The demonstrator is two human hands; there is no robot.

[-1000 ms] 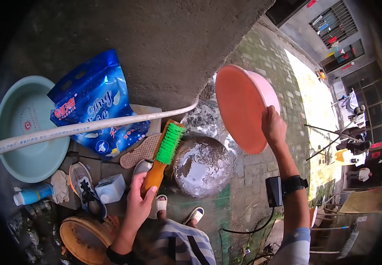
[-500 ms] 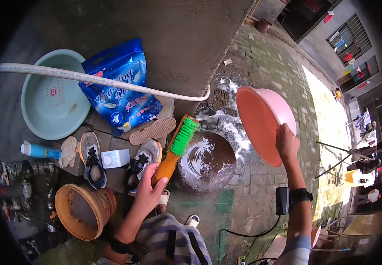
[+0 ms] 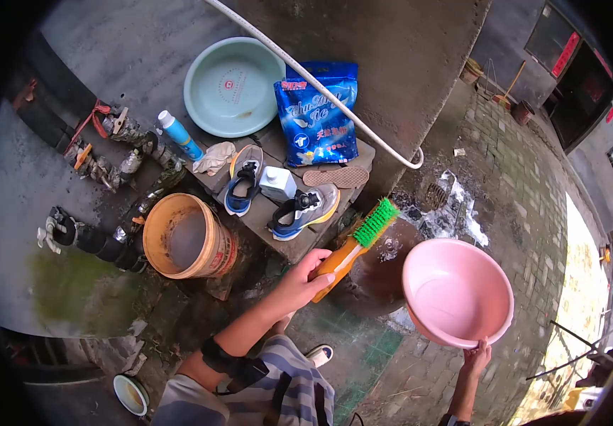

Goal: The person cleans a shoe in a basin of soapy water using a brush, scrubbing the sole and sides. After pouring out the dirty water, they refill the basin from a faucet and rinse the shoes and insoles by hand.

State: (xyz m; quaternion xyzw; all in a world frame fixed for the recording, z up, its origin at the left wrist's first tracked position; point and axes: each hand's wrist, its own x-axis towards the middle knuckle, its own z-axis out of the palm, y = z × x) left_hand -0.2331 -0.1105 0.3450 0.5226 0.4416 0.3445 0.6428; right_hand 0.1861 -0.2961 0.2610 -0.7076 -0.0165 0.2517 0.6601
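Observation:
My left hand (image 3: 308, 278) is closed around the wooden handle of a scrub brush (image 3: 373, 226), whose green bristles point up and to the right. In my right hand (image 3: 476, 355) is the rim of a pink plastic basin (image 3: 454, 295). The basin's inside faces me, and no contents show in it. Beneath the brush stands a round dark vessel (image 3: 374, 284) of water, partly covered by the basin and the brush. A pair of sneakers (image 3: 305, 211) rests on the stone ledge, with a white bottle (image 3: 277, 183) between them.
A blue detergent bag (image 3: 318, 117), a pale green basin (image 3: 230, 85), an insole (image 3: 336, 177) and a blue bottle (image 3: 180, 135) sit on the ledge. An orange bucket (image 3: 179, 234) stands lower left. A white hose (image 3: 321, 92) crosses above. Suds (image 3: 455, 213) surround a drain.
The pink basin has swung down from a sideways tilt, so its inside now faces me. My view has turned, shifting the ledge rightward. The brush stays in my left hand.

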